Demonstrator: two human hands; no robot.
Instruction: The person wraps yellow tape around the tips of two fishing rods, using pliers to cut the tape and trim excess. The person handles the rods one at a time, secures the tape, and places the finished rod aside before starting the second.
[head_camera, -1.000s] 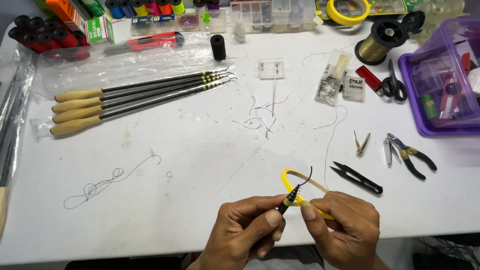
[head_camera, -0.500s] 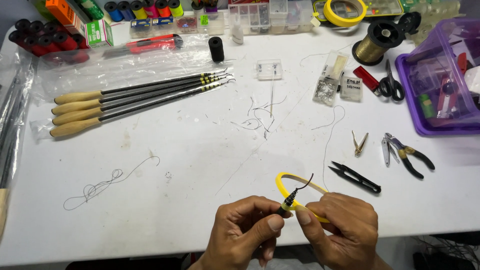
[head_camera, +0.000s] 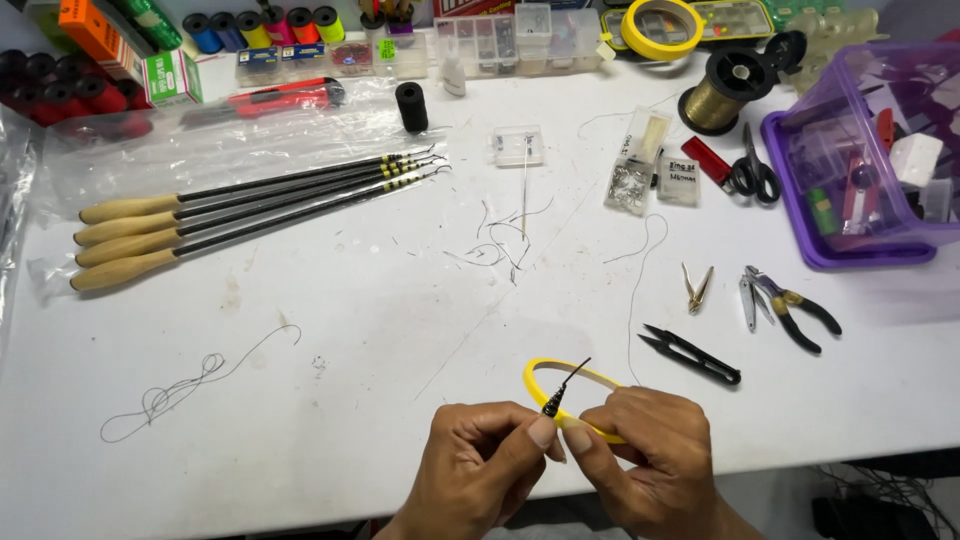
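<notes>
Near the table's front edge my left hand (head_camera: 480, 470) and my right hand (head_camera: 650, 460) meet fingertip to fingertip. Between them they pinch a thin black rod tip (head_camera: 562, 391) with a wrapped, banded section that points up and to the right. A yellow loop of band (head_camera: 560, 372) curves behind the rod tip and runs under my right hand's fingers. Small black thread snips (head_camera: 690, 356) lie just right of my right hand.
Several wooden-handled black rods (head_camera: 250, 205) lie on a clear plastic sheet at the left. Pliers (head_camera: 790, 305), scissors (head_camera: 752, 172), a gold thread spool (head_camera: 722, 92), a purple bin (head_camera: 860, 150), thread spools (head_camera: 260, 25), parts boxes and loose thread scraps (head_camera: 190, 380) cover the white table (head_camera: 400, 330).
Both hands have stayed at the front edge with the rod tip. The fingers have shifted slightly around it, and the view has drifted a little.
</notes>
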